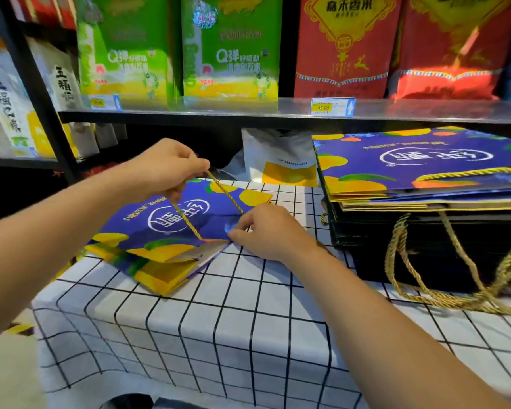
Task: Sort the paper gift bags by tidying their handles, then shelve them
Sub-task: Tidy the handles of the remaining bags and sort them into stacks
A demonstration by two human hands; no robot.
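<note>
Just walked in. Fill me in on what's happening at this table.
A person is tidying the gold cord handle of a flat blue gift bag lying on the checked tablecloth. The left hand pinches the cord and lifts it up, while the right hand pinches the bag's top edge. To the right sits a stack of gift bags, some with cords hanging over the front. The shelf behind holds green and red packages; this bag is not shelved yet.

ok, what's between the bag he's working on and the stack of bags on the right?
Head view: only bare checked tablecloth between the flat blue gift bag and the stack. The right hand sits at the bag's near edge.
</note>
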